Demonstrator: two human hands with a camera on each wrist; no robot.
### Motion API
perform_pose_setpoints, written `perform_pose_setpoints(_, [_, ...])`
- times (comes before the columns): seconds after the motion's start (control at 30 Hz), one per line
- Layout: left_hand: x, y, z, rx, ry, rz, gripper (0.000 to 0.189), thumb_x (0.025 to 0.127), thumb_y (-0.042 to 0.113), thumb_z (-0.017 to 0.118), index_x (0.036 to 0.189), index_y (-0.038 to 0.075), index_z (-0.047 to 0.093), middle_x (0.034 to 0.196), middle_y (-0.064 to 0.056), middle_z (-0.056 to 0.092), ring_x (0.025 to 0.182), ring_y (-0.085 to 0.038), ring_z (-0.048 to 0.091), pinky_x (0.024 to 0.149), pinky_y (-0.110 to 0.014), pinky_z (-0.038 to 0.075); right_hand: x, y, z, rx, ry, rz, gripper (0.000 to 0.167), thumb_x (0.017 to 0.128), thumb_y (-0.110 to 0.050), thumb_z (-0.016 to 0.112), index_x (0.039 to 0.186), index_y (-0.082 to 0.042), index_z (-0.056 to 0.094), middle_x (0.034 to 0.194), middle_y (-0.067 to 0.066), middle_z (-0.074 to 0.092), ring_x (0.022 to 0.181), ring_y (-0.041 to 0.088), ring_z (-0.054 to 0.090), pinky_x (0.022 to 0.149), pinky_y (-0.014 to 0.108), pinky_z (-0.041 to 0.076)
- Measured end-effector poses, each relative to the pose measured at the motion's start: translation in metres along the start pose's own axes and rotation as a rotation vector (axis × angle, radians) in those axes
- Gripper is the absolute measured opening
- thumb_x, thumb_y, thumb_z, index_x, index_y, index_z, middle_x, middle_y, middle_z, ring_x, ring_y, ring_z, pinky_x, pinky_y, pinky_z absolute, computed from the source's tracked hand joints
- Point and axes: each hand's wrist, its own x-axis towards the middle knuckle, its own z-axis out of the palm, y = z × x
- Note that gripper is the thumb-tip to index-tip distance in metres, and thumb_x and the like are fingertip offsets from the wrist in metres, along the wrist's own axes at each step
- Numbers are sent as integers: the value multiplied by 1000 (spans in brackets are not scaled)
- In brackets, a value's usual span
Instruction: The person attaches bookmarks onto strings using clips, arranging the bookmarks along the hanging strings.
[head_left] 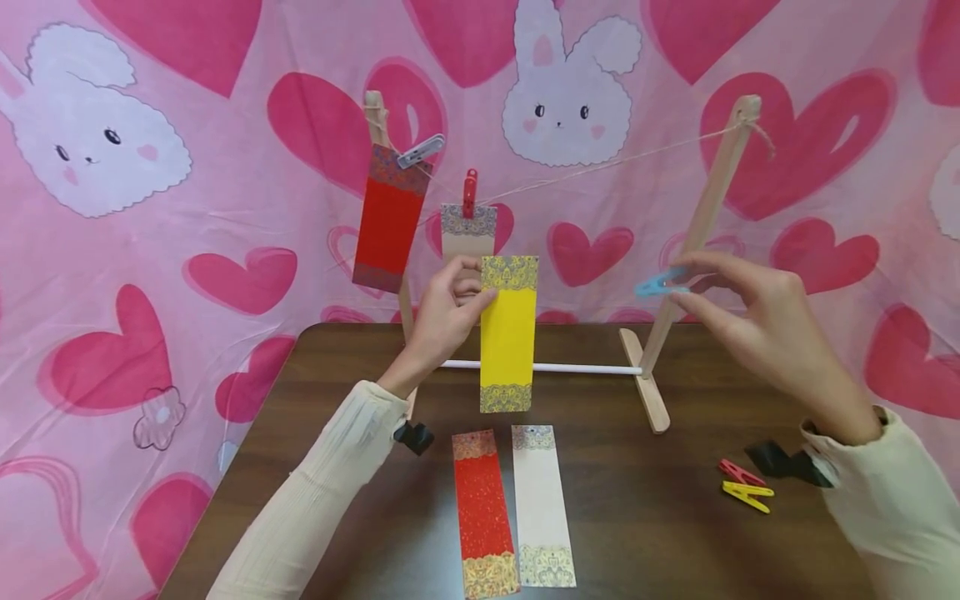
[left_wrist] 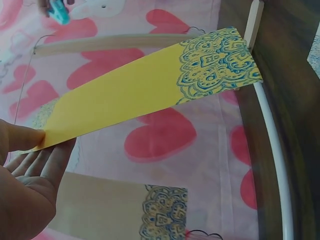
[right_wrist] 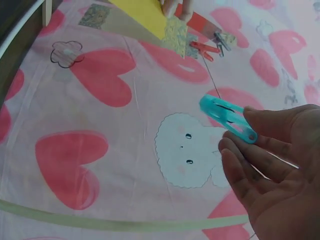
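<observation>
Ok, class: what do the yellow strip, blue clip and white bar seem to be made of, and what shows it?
Yellow strip: probably thin card, fairly matt; it looks nearly straight though held near one end.
Blue clip: likely smooth plastic, from its bright, even colour.
White bar: smooth, plain white with no visible grain; perhaps plastic, possibly painted wood or metal.

On a clock face around the yellow card [head_left: 508, 337], room is left at 3 o'clock — as far as the blue clip [head_left: 660, 284] in the right hand [head_left: 772, 325]. Near 10, the way is blocked by the left hand [head_left: 442, 312] and a hung red card [head_left: 388, 223], at 11 by a hung white card [head_left: 468, 242]. It is crossed at 1 by string [head_left: 675, 146], at 2 by a wooden post [head_left: 707, 208] — and at 4 by a white bar [head_left: 588, 369].
</observation>
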Motion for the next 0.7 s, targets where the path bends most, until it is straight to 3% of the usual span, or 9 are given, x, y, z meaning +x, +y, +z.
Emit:
perform_pose_setpoints(0.13, [7, 3, 4, -4, -11, 13, 29, 92, 0, 67, 117, -2, 54, 81, -17, 64, 58, -16, 47, 57, -22, 48, 10, -1, 4, 9, 44, -5, 48, 75, 5, 83, 119, -11, 72, 101, 2, 75, 94, -7, 64, 83, 9, 45])
perform_pose_setpoints(0.33, [17, 5, 10, -16, -9, 9, 31, 93, 0, 67, 120, -3, 53, 89, -19, 68, 70, -22, 62, 73, -26, 57, 30, -8, 6, 13, 65, -30, 43, 79, -1, 82, 119, -13, 73, 102, 5, 76, 94, -7, 64, 74, 15, 46])
perform_pose_setpoints(0.43, [23, 6, 13, -17, 5, 6, 31, 92, 0, 67, 120, -3, 54, 92, -18, 68, 74, -23, 63, 75, -28, 56, 42, -12, 7, -12, 39, -55, 41, 80, -4, 82, 120, -13, 73, 102, 1, 75, 89, -5, 63, 64, 15, 45])
perform_pose_setpoints(0.5, [27, 7, 16, -19, 14, 11, 31, 92, 0, 67, 120, -3, 54, 95, -18, 67, 76, -24, 64, 77, -30, 57, 50, -15, 8, -24, 13, -93, 39, 81, -5, 82, 118, -13, 73, 101, 1, 76, 71, -4, 58, 53, 15, 39])
perform_pose_setpoints(0.53, [29, 7, 17, -20, 19, 16, 30, 92, 0, 67, 119, -4, 53, 95, -18, 67, 77, -24, 64, 78, -31, 57, 55, -16, 8, -31, 4, -116, 38, 81, -5, 82, 117, -12, 74, 100, 1, 76, 70, -2, 59, 50, 15, 37])
perform_pose_setpoints(0.63, [34, 10, 21, -11, 44, 21, 29, 93, 3, 68, 117, -3, 54, 99, -18, 69, 85, -25, 68, 83, -32, 57, 72, -20, 11, -35, -19, -183, 33, 81, -3, 81, 113, -9, 75, 97, 3, 76, 70, 7, 66, 52, 11, 39])
perform_pose_setpoints(0.7, [37, 12, 24, -1, 64, 24, 28, 93, 5, 69, 115, -2, 55, 99, -18, 70, 90, -26, 70, 85, -33, 57, 83, -23, 13, -35, -19, -212, 29, 81, -2, 80, 110, -6, 75, 96, 5, 76, 83, 14, 71, 61, 9, 44])
